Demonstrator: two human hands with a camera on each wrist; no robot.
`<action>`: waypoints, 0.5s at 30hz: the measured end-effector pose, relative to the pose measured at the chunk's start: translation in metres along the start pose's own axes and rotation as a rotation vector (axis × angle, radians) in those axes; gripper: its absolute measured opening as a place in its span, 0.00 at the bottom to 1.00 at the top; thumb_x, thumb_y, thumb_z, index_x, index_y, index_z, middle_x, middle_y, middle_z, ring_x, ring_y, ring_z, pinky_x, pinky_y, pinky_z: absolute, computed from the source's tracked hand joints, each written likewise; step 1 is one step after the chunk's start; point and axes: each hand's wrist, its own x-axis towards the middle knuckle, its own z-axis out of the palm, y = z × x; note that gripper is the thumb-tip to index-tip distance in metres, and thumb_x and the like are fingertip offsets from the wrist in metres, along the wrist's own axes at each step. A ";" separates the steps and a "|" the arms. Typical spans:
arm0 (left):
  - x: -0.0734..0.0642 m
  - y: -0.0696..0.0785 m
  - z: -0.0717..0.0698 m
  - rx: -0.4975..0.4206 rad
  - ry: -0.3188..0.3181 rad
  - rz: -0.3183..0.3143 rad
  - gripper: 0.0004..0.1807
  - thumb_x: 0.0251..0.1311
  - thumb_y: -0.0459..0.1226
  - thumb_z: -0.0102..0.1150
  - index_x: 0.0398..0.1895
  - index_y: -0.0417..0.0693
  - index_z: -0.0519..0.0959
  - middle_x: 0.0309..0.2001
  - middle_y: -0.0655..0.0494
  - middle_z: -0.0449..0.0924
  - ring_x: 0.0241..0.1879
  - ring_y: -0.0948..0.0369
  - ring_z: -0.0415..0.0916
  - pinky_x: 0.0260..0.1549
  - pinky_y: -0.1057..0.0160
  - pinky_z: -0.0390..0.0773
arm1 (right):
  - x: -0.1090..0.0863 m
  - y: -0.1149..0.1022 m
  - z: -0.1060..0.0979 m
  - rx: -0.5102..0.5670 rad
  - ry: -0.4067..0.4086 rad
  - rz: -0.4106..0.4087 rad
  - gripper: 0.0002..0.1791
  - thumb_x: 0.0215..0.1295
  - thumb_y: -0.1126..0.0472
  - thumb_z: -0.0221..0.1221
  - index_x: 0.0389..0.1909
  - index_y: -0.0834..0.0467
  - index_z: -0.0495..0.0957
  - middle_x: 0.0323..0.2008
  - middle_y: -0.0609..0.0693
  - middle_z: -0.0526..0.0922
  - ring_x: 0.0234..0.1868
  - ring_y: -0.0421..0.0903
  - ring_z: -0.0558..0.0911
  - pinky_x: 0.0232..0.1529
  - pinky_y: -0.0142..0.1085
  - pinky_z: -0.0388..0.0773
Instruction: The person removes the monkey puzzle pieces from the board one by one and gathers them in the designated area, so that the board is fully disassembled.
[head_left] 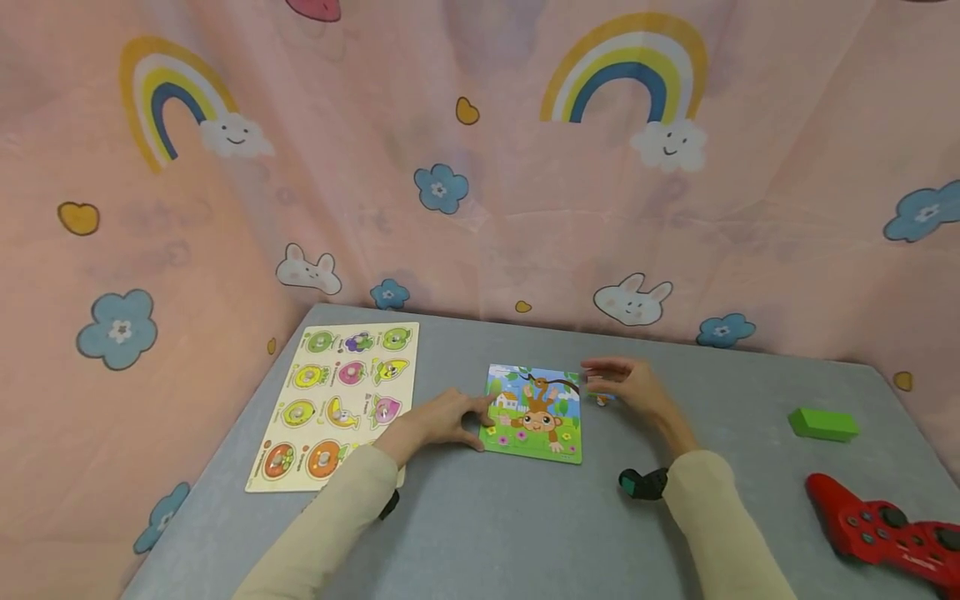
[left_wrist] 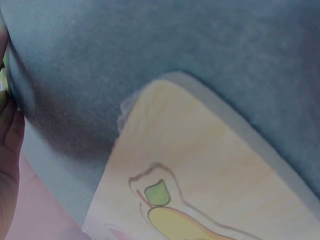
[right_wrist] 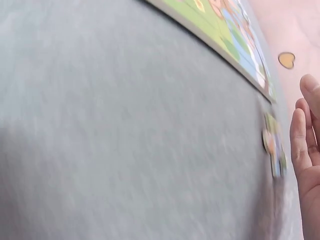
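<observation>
A jigsaw puzzle [head_left: 536, 414] with a picture of a hanging monkey lies flat on the table. My left hand [head_left: 442, 419] rests at its left edge, thumb and fingers spread along that side. Beyond the puzzle's right edge, my right hand [head_left: 633, 390] reaches over a loose puzzle piece [head_left: 602, 400] and partly covers it in the head view. In the right wrist view the loose piece [right_wrist: 274, 145] lies on the table just off a corner of the puzzle, with the fingers [right_wrist: 298, 135] apart from it and holding nothing.
A wooden fruit peg board [head_left: 337, 400] lies to the left, partly under the left forearm in the head view. On the right are a green block [head_left: 823, 424] and a red game controller [head_left: 892, 533]. A pink patterned curtain [head_left: 510, 242] hangs behind the table.
</observation>
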 end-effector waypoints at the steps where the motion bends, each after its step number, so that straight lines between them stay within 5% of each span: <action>1: 0.000 0.000 0.000 0.004 0.001 -0.001 0.26 0.49 0.42 0.71 0.53 0.44 0.80 0.59 0.52 0.76 0.61 0.59 0.70 0.59 0.61 0.69 | 0.001 -0.001 0.003 0.007 -0.002 0.002 0.24 0.60 0.64 0.65 0.57 0.68 0.75 0.54 0.65 0.78 0.56 0.60 0.77 0.49 0.24 0.73; 8: -0.002 -0.001 0.000 0.006 0.003 -0.013 0.22 0.49 0.42 0.71 0.49 0.47 0.83 0.65 0.50 0.69 0.62 0.59 0.69 0.58 0.61 0.69 | 0.008 -0.004 0.025 0.033 0.000 0.016 0.24 0.58 0.64 0.67 0.55 0.66 0.77 0.53 0.63 0.80 0.54 0.55 0.79 0.49 0.27 0.74; 15: -0.001 0.001 0.000 0.005 0.006 -0.019 0.30 0.50 0.42 0.71 0.58 0.44 0.78 0.54 0.56 0.80 0.58 0.62 0.72 0.58 0.61 0.69 | 0.017 -0.004 0.043 0.152 -0.043 0.033 0.23 0.58 0.68 0.66 0.55 0.68 0.76 0.54 0.64 0.79 0.55 0.57 0.79 0.53 0.34 0.75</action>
